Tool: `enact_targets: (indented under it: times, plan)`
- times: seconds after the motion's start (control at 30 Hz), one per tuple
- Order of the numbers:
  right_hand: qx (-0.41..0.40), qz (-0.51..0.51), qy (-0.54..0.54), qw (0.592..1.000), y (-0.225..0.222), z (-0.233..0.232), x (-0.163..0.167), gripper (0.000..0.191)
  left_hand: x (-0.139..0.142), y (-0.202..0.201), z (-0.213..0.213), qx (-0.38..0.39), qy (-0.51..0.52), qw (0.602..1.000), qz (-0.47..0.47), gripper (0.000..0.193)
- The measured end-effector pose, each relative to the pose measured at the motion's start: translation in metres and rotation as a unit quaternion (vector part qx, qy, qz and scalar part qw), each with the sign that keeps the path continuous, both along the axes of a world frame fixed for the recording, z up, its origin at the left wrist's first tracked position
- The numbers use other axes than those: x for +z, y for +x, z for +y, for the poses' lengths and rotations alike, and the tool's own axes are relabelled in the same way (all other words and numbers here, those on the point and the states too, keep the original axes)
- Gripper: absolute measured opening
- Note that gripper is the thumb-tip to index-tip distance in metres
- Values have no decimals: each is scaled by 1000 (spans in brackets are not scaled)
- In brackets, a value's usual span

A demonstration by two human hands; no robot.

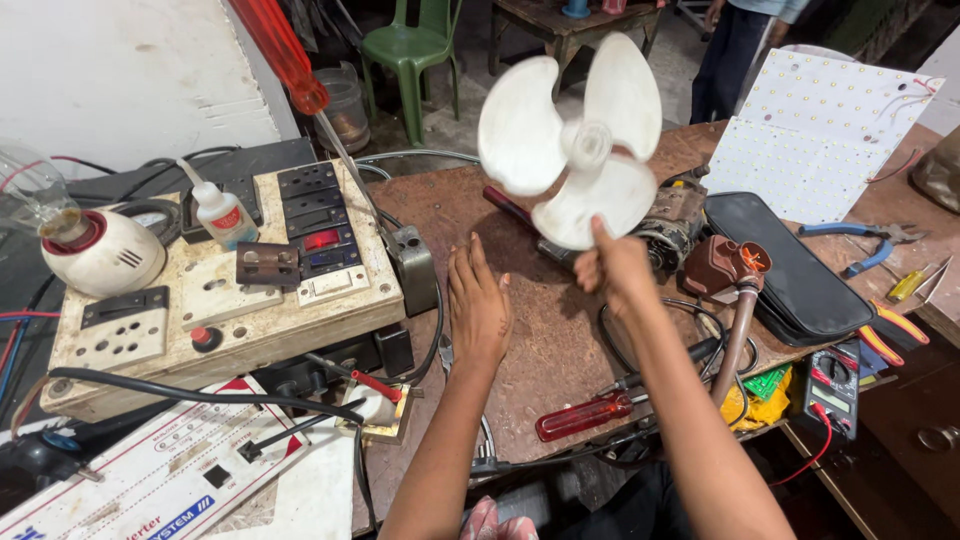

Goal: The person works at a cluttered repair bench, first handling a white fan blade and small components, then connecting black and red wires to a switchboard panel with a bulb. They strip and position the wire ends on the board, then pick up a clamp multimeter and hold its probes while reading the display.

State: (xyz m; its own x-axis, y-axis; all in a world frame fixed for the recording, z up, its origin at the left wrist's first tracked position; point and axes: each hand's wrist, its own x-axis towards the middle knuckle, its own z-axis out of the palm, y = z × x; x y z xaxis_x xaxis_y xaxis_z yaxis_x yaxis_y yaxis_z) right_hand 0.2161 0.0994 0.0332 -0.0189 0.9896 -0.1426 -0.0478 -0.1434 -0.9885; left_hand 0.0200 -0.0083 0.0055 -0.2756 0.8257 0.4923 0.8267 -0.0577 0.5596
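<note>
Above the right hand's grip (612, 265), white fan blade (575, 140).

An electrical repair workshop: switchboard (225, 290), multimeter (833, 385), screwdrivers (583, 416) and pliers (865, 245) crowd the workbench (545, 320).

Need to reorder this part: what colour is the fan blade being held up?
White, seen in the head view: the fan blade in the right hand.

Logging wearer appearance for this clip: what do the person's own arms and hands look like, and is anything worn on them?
Both arms are bare from the bottom of the picture up to the hands: no sleeves, gloves, watch or bracelets show. The left hand and right hand carry no visible rings. The forearms are slim. The fingers have short nails, without tape or bandages.
</note>
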Motion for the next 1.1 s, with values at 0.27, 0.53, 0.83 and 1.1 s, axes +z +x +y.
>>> enact_targets:
  times: [0.27, 0.53, 0.83, 1.1]
  plan:
    - [44, 15, -9, 999, 11, -6, -15, 49, -2, -4, 0, 19, 8, 999, -28, 71]
    - [23, -71, 36, 997, 11, -11, -1, 54, 2, -4, -5, 34, 92, 994, -51, 79]
    - [25, 27, -6, 999, 17, -24, -2, 48, 6, -7, -8, 16, 121, 991, -44, 76]
    - [64, -39, 45, 996, 34, -72, 63, 54, 6, -6, 0, 12, 104, 993, -47, 77]
